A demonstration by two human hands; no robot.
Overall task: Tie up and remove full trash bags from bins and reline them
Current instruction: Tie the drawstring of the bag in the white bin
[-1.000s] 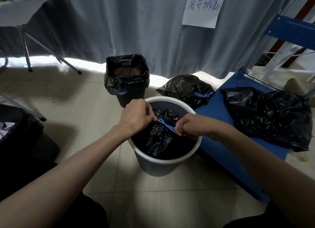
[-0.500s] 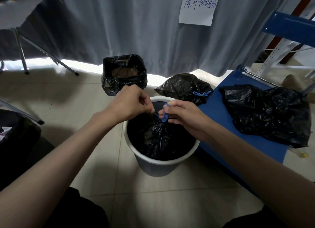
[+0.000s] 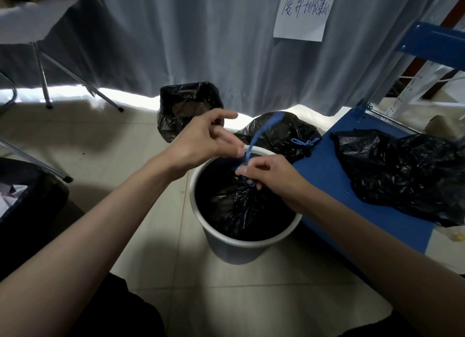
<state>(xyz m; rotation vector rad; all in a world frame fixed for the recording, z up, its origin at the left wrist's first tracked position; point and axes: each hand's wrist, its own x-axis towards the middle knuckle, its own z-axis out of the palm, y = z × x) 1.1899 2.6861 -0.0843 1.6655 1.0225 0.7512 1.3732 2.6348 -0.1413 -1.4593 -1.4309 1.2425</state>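
Tiled floor (image 3: 105, 145), white bin (image 3: 241, 246), gathered black bag (image 3: 241, 205), blue drawstring (image 3: 259, 135)

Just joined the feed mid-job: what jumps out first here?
Both hands meet over the white bin at centre: the right hand pinches the blue drawstring on its gathered black bag, the left hand spread beside it. A tied bag sits just behind.

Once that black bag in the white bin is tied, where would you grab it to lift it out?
Probably at the gathered neck, coming from straight above. The trash bag sits low inside the white bin, whose rim walls off its sides, and its plastic bunches to one point where the right hand pinches the blue drawstring.
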